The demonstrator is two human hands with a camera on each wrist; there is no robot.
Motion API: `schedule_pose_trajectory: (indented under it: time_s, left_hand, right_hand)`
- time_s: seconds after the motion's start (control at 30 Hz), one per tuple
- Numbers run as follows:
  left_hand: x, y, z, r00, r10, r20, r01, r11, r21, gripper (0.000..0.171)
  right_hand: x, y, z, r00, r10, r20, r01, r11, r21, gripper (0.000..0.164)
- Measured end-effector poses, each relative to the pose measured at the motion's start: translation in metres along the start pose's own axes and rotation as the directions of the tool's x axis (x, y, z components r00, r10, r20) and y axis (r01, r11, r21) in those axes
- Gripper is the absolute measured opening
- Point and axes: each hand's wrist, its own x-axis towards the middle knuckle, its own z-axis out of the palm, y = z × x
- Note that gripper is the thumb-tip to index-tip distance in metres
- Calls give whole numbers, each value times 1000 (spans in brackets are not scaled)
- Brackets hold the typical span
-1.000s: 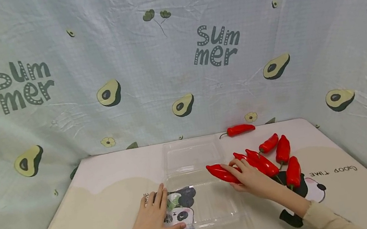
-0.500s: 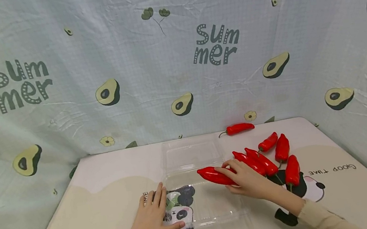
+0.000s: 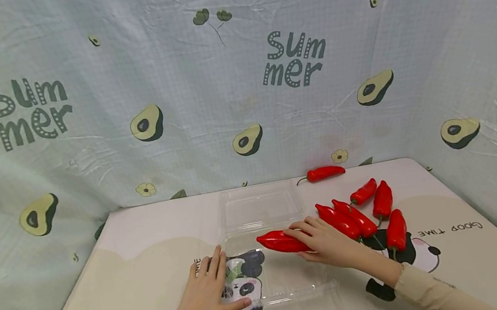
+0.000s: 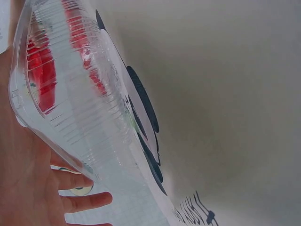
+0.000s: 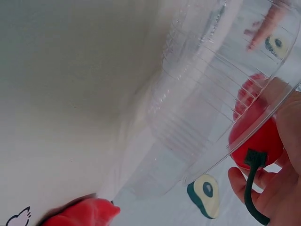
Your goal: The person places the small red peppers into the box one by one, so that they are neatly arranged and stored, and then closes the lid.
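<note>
A clear plastic container lies on the table with its lid folded back flat behind it. My right hand grips a red chili pepper between fingers and thumb, its tip toward the left, over the container's open base. In the right wrist view the pepper's green stem hangs outside the clear wall. My left hand rests with fairly straight fingers at the container's left edge. Through the ribbed wall in the left wrist view, the red of the pepper shows.
Right of the container lies a loose group of peppers, among them two side by side and one nearest the front. A single pepper lies at the table's back edge. A printed curtain hangs behind the table.
My right hand has moved left with the pepper, from the container's right side to over its base. The left hand has stayed in place.
</note>
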Motion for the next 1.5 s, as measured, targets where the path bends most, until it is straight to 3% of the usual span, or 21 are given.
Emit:
schedule_pose_trajectory:
  time_s: [0.33,0.73,1.03,1.5]
  left_hand:
    - [0,0,0,1000,6,-12,-6,1000,13,105]
    - [1,1,-1,1000,-1,4,1,1000,6,105]
    - [0,0,-1,1000,-8,15,8,1000,2,106]
    - [0,0,-2,1000,-8,24,9,1000,-11,105]
  right_hand:
    - [8,-2,-3,999,-17,39,17,1000,-8,55]
    - [17,-2,4,998,-57,33,59,996,-63,55]
    - [24,-1,13,992,-103,74,112,985,-132,54]
    - [34,-6,20,981,-120,149,137,984,-110,51]
